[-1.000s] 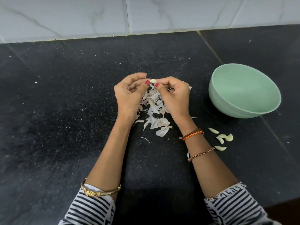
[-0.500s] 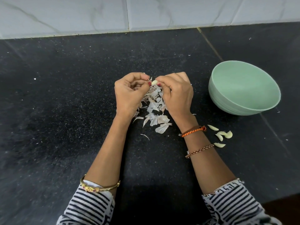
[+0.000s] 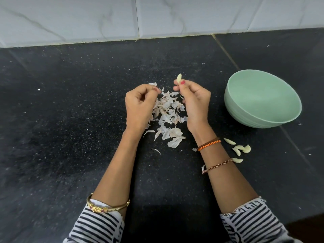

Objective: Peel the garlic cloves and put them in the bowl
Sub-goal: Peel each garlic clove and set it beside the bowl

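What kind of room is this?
Probably a kitchen. There is a dark speckled stone countertop against a white marble-look tiled wall, and the hands work over a pile of garlic skins beside a green bowl.

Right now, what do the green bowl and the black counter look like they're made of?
Bowl: probably plastic or melamine, matte pale green; even colour, soft dull sheen, faint ridges round the outer wall. Glazed ceramic cannot be ruled out.
Counter: looks like polished black granite; fine pale flecks through the dark surface and a straight seam between slabs.
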